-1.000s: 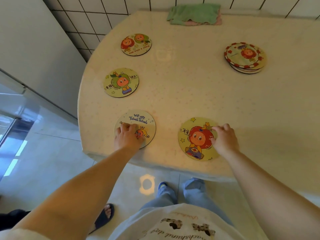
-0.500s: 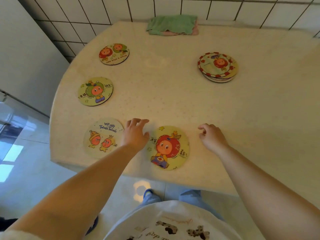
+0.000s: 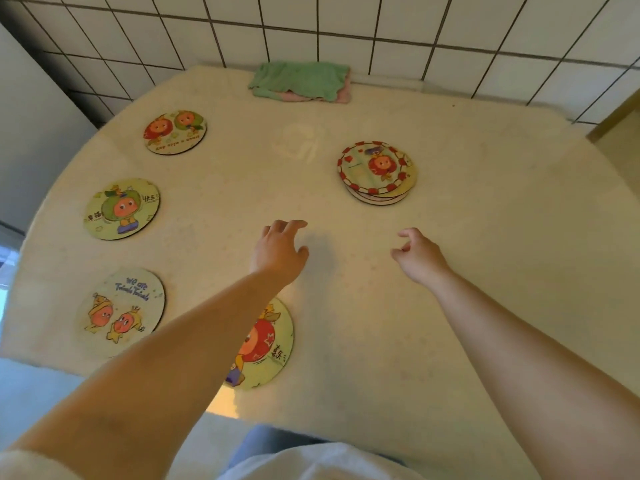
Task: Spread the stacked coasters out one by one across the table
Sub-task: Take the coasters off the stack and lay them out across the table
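A stack of round cartoon coasters (image 3: 377, 172) sits on the cream table (image 3: 485, 237), right of centre. Several single coasters lie spread out: one at the far left (image 3: 175, 132), one at mid left (image 3: 122, 208), one at the near left (image 3: 121, 311), and one near the front edge (image 3: 266, 344), partly hidden under my left forearm. My left hand (image 3: 278, 250) hovers over bare table with fingers apart, holding nothing. My right hand (image 3: 420, 257) hovers beside it, below the stack, fingers loosely curled and empty.
A folded green cloth over a pink one (image 3: 301, 81) lies at the table's far edge against the white tiled wall (image 3: 381, 26). The table's curved edge drops to the floor on the left and in front.
Both hands have let go of the two near coasters and moved forward toward the stack. The view has tilted up toward the wall.
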